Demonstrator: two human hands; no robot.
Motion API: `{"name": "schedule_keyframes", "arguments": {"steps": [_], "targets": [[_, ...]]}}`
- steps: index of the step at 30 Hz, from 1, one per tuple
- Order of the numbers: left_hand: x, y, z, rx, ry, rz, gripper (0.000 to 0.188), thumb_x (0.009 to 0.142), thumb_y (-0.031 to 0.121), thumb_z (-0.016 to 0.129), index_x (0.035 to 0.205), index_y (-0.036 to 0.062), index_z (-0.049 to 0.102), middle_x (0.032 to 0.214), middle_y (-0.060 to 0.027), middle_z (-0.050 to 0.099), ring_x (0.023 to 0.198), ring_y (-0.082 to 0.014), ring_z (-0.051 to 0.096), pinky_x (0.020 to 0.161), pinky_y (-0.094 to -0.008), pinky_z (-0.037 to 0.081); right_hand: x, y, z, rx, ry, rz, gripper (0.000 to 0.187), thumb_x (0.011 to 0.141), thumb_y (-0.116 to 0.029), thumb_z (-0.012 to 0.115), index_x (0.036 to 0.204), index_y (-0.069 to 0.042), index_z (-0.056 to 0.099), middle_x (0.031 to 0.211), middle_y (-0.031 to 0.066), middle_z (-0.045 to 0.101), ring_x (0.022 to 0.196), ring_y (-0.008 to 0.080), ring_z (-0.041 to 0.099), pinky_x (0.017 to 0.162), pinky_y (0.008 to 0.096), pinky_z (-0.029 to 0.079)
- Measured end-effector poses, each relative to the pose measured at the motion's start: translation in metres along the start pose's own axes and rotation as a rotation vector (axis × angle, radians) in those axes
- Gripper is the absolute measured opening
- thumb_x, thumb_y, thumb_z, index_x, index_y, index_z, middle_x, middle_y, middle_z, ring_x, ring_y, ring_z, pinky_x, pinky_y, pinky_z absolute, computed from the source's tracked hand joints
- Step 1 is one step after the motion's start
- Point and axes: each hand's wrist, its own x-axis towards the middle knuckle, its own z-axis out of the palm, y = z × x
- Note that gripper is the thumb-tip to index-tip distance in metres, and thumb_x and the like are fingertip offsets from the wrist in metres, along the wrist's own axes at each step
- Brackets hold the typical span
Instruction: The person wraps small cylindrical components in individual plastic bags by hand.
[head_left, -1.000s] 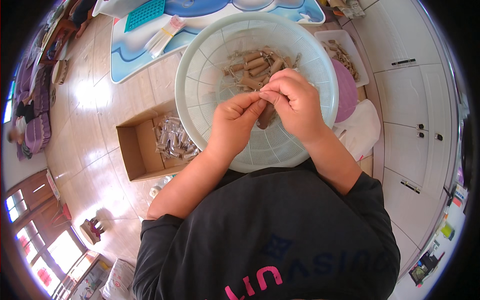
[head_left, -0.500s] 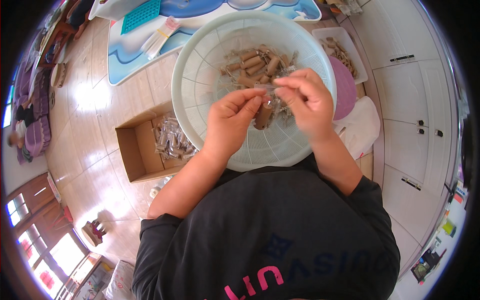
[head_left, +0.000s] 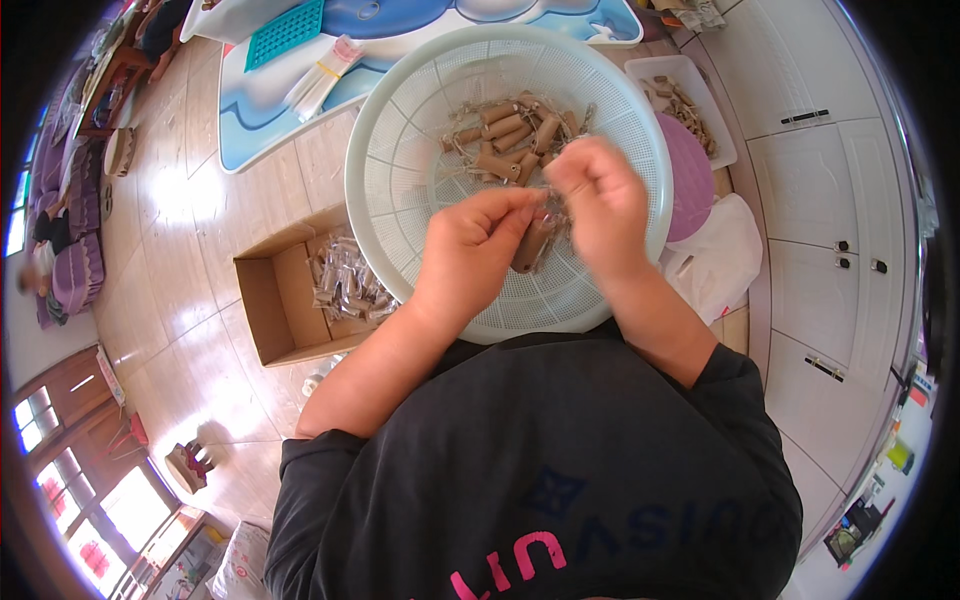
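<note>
Over a large pale green plastic basket [head_left: 400, 230], my left hand [head_left: 465, 250] pinches the top of a small clear plastic bag. A brown cylinder [head_left: 531, 252] hangs below those fingertips, apparently inside the bag. Just to the right, my right hand [head_left: 608, 205] is raised with its fingers curled closed and blurred by motion; whatever it grips is hidden. Beneath both hands, in the basket, lies a heap of brown cylinders [head_left: 508, 133] with pale strings and metal chains.
A cardboard box [head_left: 272, 305] to the left holds several bagged cylinders [head_left: 350, 280]. Behind stands a blue-and-white low table [head_left: 245, 120] with a bundle of clear bags [head_left: 325, 78] and a teal grid tray [head_left: 284, 35]. A white tray [head_left: 728, 145] and white cabinets [head_left: 800, 190] are at right.
My right hand has drawn back slightly from the left fingertips and curled inward. The left hand keeps its pinch on the bag, with the cylinder still hanging below.
</note>
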Motion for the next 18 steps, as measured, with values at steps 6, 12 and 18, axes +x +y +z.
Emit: {"name": "schedule_keyframes", "arguments": {"steps": [6, 12, 18], "targets": [[0.0, 0.0, -0.009, -0.181, -0.014, -0.185, 0.021, 0.088, 0.007, 0.052, 0.105, -0.0027, 0.057, 0.089, -0.0077, 0.064, 0.077, -0.009, 0.058, 0.069, -0.0207, 0.046, 0.016, 0.011, -0.039, 0.529, 0.416, 0.522, 0.011, 0.088, -0.015, 0.052, 0.085, -0.005, 0.056, 0.066, -0.0035, 0.049, 0.045, 0.0001, 0.029, 0.041, 0.0155, 0.021], [0.001, 0.011, -0.009, -0.299, 0.066, -0.183, 0.017, 0.088, 0.007, 0.051, 0.102, -0.0021, 0.056, 0.088, -0.0075, 0.064, 0.075, -0.0095, 0.058, 0.067, -0.0224, 0.048, -0.015, -0.003, -0.025, 0.471, 0.006, 0.641, 0.017, 0.087, -0.018, 0.057, 0.092, -0.002, 0.057, 0.066, -0.0053, 0.051, 0.05, -0.0006, 0.034, 0.044, 0.015, 0.026], [0.0, 0.008, -0.009, -0.29, 0.064, -0.155, 0.016, 0.087, 0.007, 0.053, 0.1, -0.0024, 0.056, 0.089, -0.0074, 0.064, 0.077, -0.0096, 0.058, 0.066, -0.0225, 0.048, -0.02, 0.0, -0.015, 0.261, -0.193, 0.597, 0.012, 0.083, -0.012, 0.062, 0.086, -0.001, 0.06, 0.07, -0.0037, 0.056, 0.063, 0.0008, 0.046, 0.056, 0.0155, 0.036]]}}
